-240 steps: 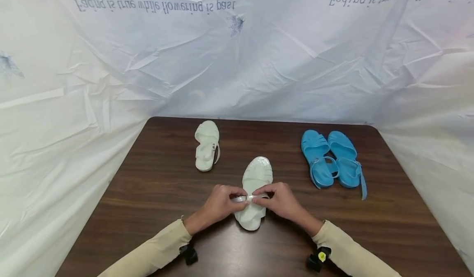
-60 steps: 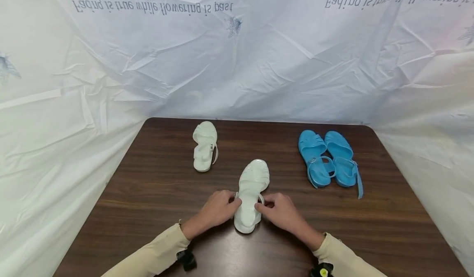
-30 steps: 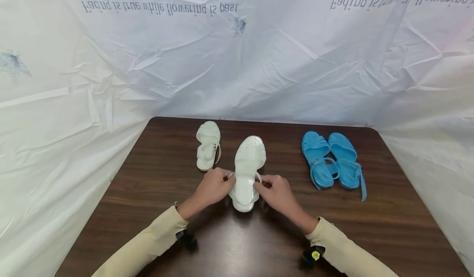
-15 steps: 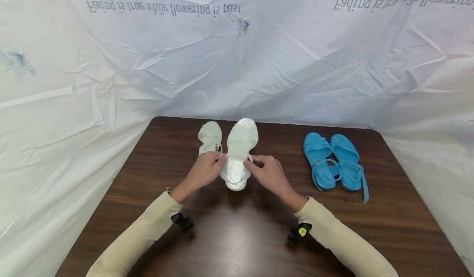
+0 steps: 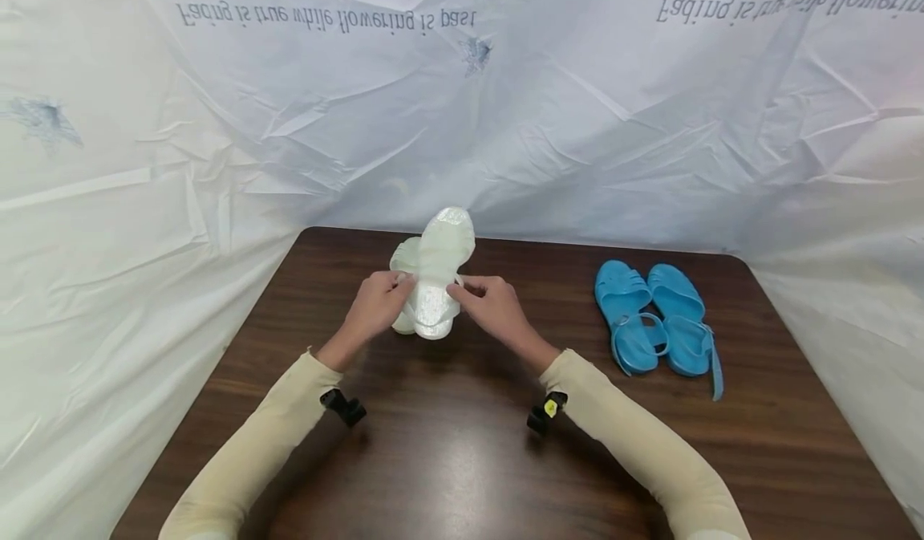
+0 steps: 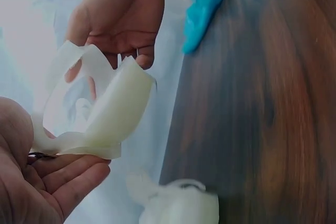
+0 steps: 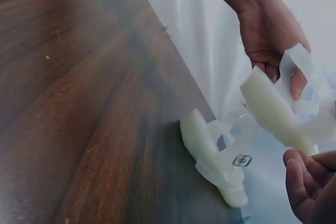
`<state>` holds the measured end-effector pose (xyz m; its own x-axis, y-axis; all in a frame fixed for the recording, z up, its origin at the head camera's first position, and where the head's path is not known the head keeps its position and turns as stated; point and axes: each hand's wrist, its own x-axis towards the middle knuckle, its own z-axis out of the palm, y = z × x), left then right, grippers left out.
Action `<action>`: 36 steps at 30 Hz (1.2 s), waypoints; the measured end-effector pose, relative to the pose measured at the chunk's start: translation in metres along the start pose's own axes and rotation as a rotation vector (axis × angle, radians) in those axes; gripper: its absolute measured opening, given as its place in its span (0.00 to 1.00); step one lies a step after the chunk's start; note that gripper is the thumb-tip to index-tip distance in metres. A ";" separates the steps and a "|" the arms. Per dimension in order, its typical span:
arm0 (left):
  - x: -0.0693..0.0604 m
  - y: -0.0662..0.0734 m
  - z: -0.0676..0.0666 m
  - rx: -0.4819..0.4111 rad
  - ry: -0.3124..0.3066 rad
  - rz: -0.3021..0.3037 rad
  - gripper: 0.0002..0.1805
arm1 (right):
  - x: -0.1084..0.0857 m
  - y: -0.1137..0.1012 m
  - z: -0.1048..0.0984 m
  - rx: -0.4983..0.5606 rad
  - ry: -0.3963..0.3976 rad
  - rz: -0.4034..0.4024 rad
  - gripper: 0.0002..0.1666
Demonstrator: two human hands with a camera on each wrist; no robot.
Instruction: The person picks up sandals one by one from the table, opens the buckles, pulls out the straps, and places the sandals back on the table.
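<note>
A white sandal point(image 5: 442, 255) hangs in the air over the table's far part, toe pointing away. My left hand point(image 5: 378, 303) pinches its left side near the strap, and my right hand point(image 5: 494, 307) pinches the right side. In the left wrist view, the sole of the held white sandal point(image 6: 123, 103) is apart from the tabletop. A second white sandal point(image 5: 404, 255) rests on the table behind and left of it, largely covered in the head view. The right wrist view shows that second sandal point(image 7: 210, 156) with its strap and a buckle point(image 7: 242, 160).
Two blue sandals, one point(image 5: 622, 291) beside the other point(image 5: 678, 295), lie side by side at the right, toes pointing away. The dark wooden table point(image 5: 462, 444) has rounded far corners. White printed sheeting point(image 5: 462, 123) hangs behind it and along the sides.
Eight seconds ago both hands were at the strap's middle; later they held the sides. Since then they have lifted the white sandal and carried it away and left, beside the other white one.
</note>
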<state>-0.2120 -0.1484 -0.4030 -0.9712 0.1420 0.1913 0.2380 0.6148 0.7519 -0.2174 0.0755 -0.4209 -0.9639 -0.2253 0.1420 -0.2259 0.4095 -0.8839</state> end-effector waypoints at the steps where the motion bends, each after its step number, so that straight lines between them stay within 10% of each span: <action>1: 0.001 -0.003 -0.002 -0.001 0.012 -0.011 0.24 | 0.003 0.001 0.002 0.015 -0.009 -0.004 0.27; 15: 0.010 -0.049 -0.032 -0.053 0.120 -0.128 0.24 | 0.035 0.014 0.022 -0.083 -0.080 -0.120 0.31; 36: 0.015 -0.121 -0.059 0.061 0.191 -0.179 0.23 | 0.062 0.039 0.049 -0.148 -0.099 0.049 0.44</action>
<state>-0.2549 -0.2662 -0.4535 -0.9768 -0.1186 0.1783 0.0557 0.6634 0.7462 -0.2787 0.0344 -0.4687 -0.9574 -0.2847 0.0493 -0.2042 0.5459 -0.8126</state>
